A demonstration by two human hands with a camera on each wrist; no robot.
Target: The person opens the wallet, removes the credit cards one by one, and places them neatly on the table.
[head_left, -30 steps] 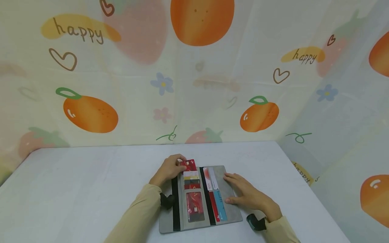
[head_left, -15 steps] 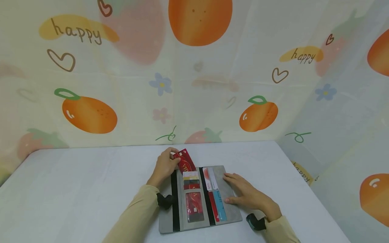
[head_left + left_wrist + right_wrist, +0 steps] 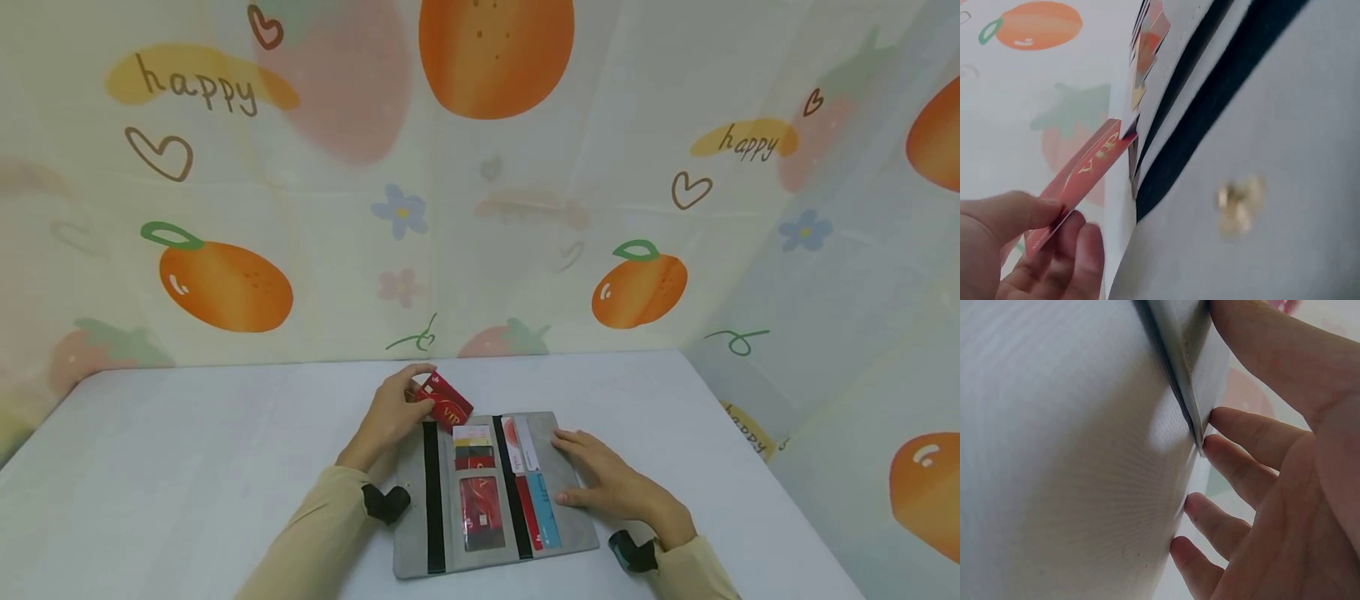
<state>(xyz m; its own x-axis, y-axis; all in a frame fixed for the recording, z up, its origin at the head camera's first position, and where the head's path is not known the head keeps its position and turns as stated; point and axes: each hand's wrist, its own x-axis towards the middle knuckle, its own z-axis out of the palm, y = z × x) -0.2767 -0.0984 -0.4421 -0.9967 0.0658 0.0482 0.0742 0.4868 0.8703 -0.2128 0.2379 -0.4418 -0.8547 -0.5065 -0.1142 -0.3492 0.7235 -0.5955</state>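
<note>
A grey wallet (image 3: pixel 411 542) lies unfolded on the white table, with cards in its slots. My left hand (image 3: pixel 389 414) pinches a red VIP card (image 3: pixel 451 403) between thumb and fingers, just past the wallet's far edge. In the left wrist view the red card (image 3: pixel 1088 165) slants away from the thumb, its far end near the wallet's edge; whether they touch I cannot tell. My right hand (image 3: pixel 618 483) rests with spread fingers on the wallet's right panel. In the right wrist view some fingertips touch the wallet's edge (image 3: pixel 1194 419) and others reach the table.
Another red card (image 3: pixel 481 504) shows in the wallet's lower window, and a blue card (image 3: pixel 543 510) sits in a right slot. A blurred gold clasp (image 3: pixel 1239 203) is on the cover. The white table (image 3: pixel 187 483) meets a fruit-patterned backdrop (image 3: pixel 337 250) behind.
The left hand has drawn the red card up out of the upper slot, then moved it left, tilting it. The right hand has stayed in place on the wallet.
</note>
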